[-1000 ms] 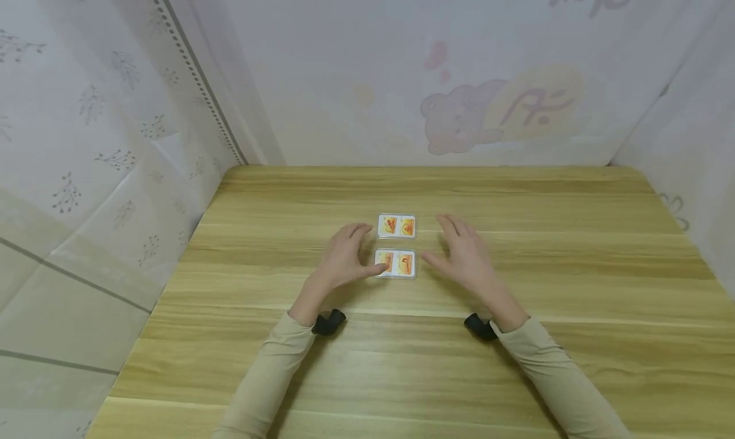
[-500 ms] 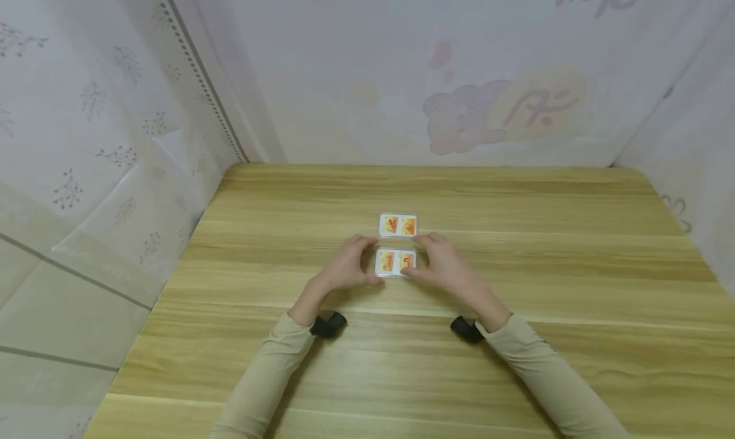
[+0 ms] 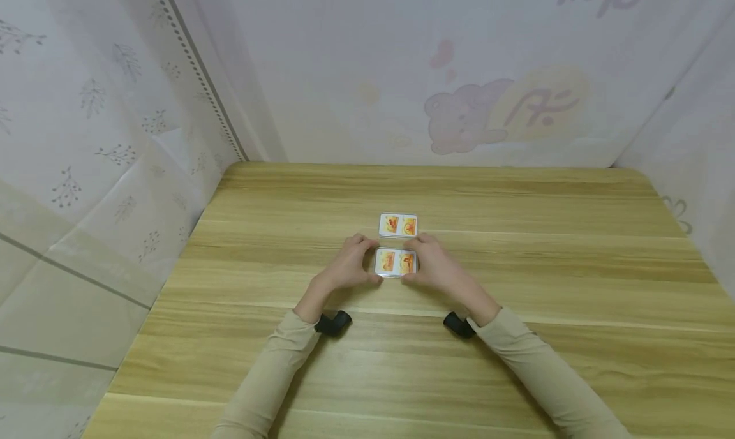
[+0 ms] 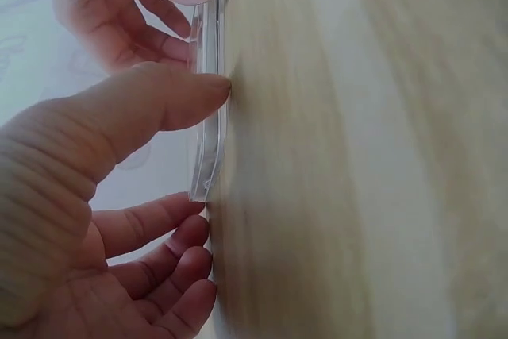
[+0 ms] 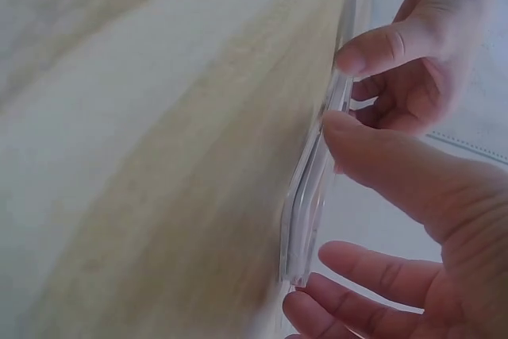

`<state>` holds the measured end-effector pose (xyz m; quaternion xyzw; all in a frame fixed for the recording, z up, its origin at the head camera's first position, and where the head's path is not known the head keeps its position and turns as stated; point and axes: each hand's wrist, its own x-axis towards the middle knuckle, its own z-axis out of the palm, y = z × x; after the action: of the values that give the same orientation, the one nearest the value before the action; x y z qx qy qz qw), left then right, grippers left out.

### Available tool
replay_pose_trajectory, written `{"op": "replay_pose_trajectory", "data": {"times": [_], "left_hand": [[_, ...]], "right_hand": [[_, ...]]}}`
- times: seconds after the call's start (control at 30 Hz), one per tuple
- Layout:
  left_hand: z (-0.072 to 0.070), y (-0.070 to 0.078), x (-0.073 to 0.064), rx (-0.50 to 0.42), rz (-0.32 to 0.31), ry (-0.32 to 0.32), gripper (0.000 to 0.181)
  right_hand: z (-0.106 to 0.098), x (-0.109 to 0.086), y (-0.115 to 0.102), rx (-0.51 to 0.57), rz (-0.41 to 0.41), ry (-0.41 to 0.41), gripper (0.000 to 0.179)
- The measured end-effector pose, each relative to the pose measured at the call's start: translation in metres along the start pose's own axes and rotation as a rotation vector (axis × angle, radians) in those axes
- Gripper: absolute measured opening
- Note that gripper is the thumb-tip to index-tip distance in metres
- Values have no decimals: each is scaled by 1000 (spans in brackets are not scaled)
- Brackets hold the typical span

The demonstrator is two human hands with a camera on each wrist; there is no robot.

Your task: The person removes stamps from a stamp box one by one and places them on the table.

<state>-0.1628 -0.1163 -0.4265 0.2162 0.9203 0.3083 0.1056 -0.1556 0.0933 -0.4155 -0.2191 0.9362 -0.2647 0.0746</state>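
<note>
Two flat, clear plastic cases lie one behind the other in the head view, each showing two orange stamp-like pictures on white. My left hand holds the left end of the near case, and my right hand holds its right end. Both thumbs press its near edge, with fingers bent toward the far edge. Seen edge-on in the left wrist view, the near case sits at the wooden surface; the right wrist view shows both thumbs on its rim. Beyond the fingertips lies the far case, untouched.
The wood-grain table runs back to a pale curtain with a faded bear print. Another patterned curtain hangs along the left side. A black wrist device sits below each hand, the left device and the right device.
My right hand has come left onto the right end of the near case. My left thumb has shifted from over the case to its near edge. The cases have hardly moved.
</note>
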Motion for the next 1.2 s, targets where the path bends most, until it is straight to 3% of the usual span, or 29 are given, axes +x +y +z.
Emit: {"op": "replay_pose_trajectory", "data": {"times": [0.87,1.2], "left_hand": [[-2,-1,3,-4,22,-4,64],[-3,-1,3,-16,31,-2,63]], "right_hand": [[-1,7,1,-15,-67,-26,57],[-8,4,3,0,-19,-23,62]]}}
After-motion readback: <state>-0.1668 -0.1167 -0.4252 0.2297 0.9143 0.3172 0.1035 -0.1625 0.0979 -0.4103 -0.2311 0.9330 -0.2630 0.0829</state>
